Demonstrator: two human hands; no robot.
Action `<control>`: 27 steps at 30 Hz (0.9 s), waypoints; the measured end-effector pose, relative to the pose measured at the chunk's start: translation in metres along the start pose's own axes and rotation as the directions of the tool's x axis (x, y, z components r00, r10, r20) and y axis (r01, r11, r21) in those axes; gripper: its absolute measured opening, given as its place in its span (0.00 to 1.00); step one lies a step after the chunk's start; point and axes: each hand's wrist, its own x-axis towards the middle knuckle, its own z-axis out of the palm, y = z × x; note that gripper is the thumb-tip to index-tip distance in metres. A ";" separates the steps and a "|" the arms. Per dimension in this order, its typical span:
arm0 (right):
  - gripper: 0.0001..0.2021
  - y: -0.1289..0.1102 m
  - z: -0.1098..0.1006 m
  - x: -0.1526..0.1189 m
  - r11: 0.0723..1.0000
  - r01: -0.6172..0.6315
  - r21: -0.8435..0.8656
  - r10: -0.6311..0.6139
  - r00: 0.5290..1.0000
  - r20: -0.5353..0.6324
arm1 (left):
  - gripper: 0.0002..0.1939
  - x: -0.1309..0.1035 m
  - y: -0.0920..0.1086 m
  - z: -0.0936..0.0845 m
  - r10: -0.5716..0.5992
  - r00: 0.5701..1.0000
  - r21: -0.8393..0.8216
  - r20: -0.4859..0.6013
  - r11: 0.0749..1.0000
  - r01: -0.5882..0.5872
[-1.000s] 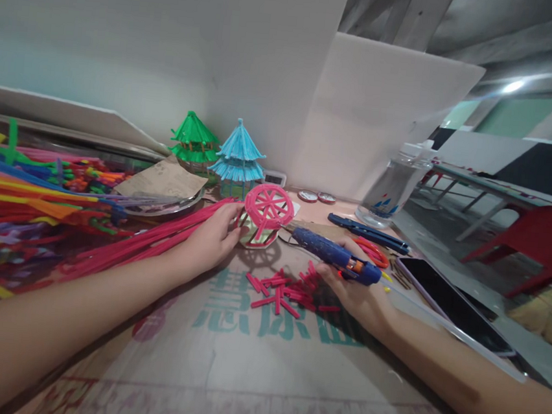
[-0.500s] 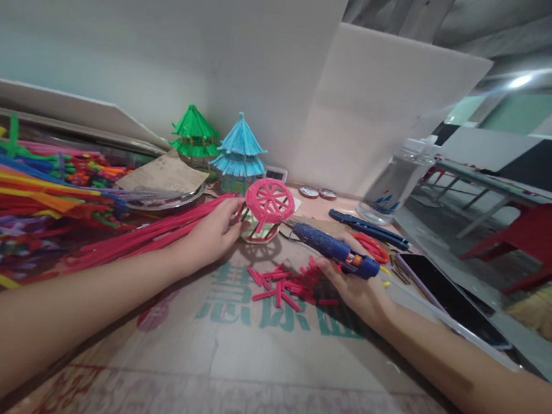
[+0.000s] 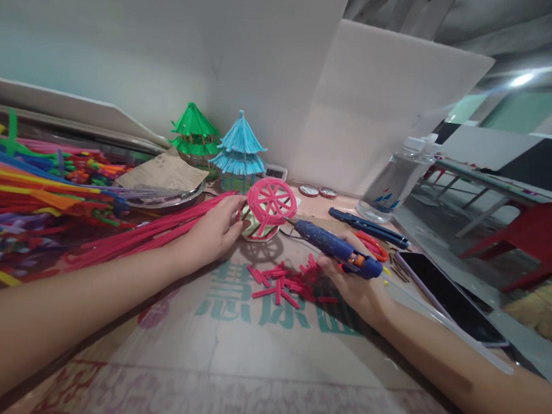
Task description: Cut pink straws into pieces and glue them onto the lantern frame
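Note:
My left hand (image 3: 223,225) holds a small model with a round, spoked pink top (image 3: 272,201) and a pale base below it. My right hand (image 3: 347,279) is closed round a blue glue gun (image 3: 333,246), its nozzle at the right edge of the pink top. Short pink pieces (image 3: 281,284) lie scattered on the table between my hands. Long pink pipe cleaners (image 3: 156,234) lie beside and behind my left hand.
Behind stand a green model pavilion (image 3: 194,127) and a blue one (image 3: 239,145). Colourful pipe cleaners (image 3: 24,183) fill the left. At right are a cutter (image 3: 369,228), a clear bottle (image 3: 389,182), red-handled scissors (image 3: 374,246) and a phone (image 3: 448,295).
The pink-topped model has shifted and tilted slightly. The glue gun has moved a little to the right, its nozzle staying near the rim of the pink top.

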 end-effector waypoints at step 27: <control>0.21 0.011 0.003 -0.003 1.000 -0.018 -0.015 0.018 1.000 -0.006 | 0.18 0.001 -0.001 0.001 -0.018 1.000 -0.127 0.012 0.992 0.019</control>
